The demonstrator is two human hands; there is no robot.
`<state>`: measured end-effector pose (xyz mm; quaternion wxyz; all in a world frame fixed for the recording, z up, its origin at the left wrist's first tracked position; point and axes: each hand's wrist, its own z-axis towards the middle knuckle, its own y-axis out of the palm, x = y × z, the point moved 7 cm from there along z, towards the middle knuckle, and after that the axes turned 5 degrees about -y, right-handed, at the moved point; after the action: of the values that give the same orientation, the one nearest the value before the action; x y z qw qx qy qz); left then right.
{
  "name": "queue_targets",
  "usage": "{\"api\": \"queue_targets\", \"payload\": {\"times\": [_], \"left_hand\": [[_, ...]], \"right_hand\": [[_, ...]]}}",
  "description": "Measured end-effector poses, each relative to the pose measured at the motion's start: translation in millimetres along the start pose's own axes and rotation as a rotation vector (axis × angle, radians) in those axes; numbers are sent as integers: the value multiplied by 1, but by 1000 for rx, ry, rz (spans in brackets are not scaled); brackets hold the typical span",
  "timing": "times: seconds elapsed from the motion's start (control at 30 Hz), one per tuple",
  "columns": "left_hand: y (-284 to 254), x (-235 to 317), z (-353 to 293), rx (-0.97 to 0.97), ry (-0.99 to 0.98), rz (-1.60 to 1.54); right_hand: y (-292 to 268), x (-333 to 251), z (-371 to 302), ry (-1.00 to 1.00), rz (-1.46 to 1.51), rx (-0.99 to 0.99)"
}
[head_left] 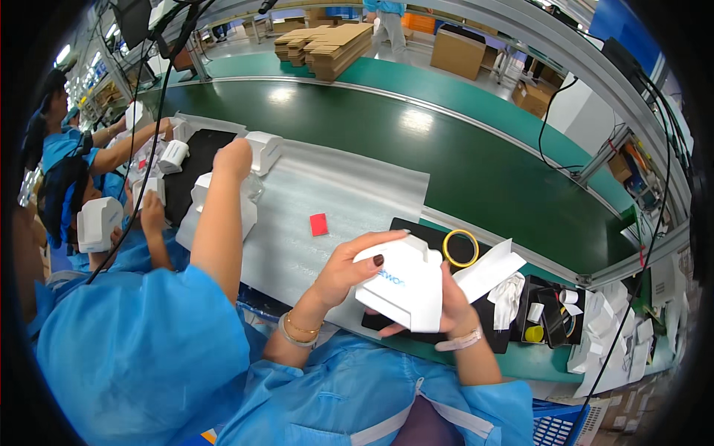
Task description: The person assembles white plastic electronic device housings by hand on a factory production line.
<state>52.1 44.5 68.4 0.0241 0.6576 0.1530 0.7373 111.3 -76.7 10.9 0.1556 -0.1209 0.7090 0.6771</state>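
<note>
Between my two hands is an angular white plastic housing (409, 293) with blue print on its upper face, held tilted above the near edge of the bench. My left hand (343, 272) grips its left side, the thumb and fingers lying along the top. On the opposite side, my right hand (454, 303) supports the housing from the right and below, some fingers hidden beneath it. A small red piece (318, 224) lies on the pale foam sheet (357, 186) beyond my left hand.
To the right are yellow tape (460, 248), a folded white card (489, 270), a white cloth (506, 301) and a black tray (576, 334). A co-worker's arm (221, 223) reaches across at left among more white housings (263, 152). The green conveyor (357, 119) runs behind.
</note>
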Motion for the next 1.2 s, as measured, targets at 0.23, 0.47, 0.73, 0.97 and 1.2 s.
{"api": "queue_targets", "payload": {"times": [0.23, 0.47, 0.73, 0.97, 1.2], "left_hand": [[58, 42, -12, 360, 369, 1185], [31, 33, 16, 320, 363, 806], [66, -15, -3, -250, 15, -269], [67, -10, -5, -170, 156, 232], [62, -10, -4, -125, 224, 520]], "right_hand": [[-26, 1, -14, -321, -76, 243], [-44, -7, -55, -511, -242, 192], [-11, -35, -82, -975, -1241, 166], [20, -39, -67, -788, -1321, 47], [55, -61, -90, -880, -1536, 115]]}}
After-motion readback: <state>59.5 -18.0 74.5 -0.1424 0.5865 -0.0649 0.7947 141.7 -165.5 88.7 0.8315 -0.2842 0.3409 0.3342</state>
